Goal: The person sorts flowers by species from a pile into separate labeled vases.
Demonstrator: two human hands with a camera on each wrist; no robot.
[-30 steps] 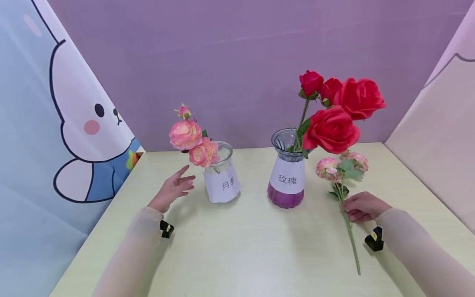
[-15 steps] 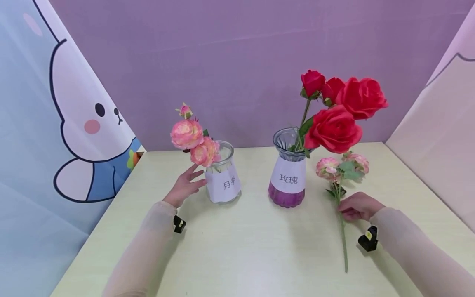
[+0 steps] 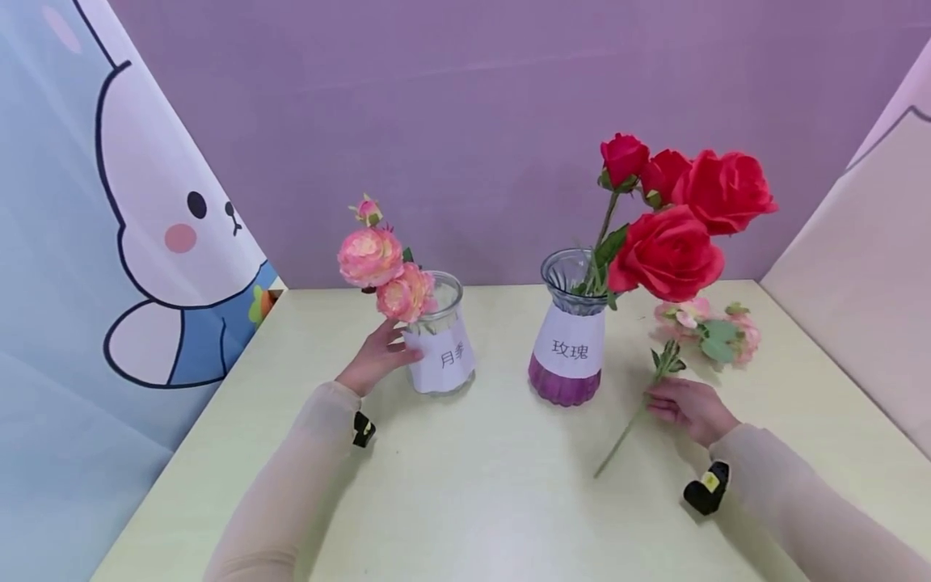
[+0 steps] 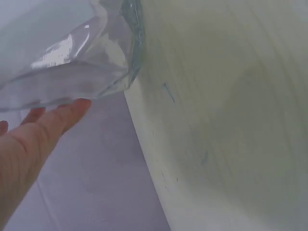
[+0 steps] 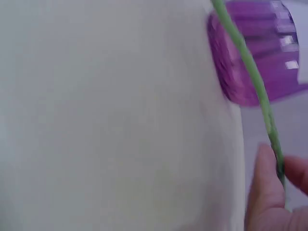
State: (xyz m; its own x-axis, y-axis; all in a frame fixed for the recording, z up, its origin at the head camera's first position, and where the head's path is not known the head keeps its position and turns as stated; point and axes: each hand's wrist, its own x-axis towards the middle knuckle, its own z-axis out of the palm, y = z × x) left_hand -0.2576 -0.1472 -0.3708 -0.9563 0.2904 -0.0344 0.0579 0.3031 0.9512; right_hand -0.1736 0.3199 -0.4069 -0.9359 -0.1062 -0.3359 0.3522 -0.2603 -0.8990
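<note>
At the clear glass vase with a paper label, my left hand touches the left side with its fingers extended. In the left wrist view the fingertips lie along the glass wall. Pink flowers lean out of this vase to the left. On the right, my right hand pinches the green stem of another pink flower spray. Its blooms point away and its stem end slants toward the front left, above the table. Fingers and thumb meet on the stem in the right wrist view.
A second labelled vase, with purple at its bottom, stands between the hands and holds red roses leaning right over the pink spray. A purple backdrop rises behind the table. A rabbit-print panel stands left.
My left hand has moved right to the clear vase. My right hand has shifted slightly left and turned the pink spray, its stem end swinging left and its blooms right.
</note>
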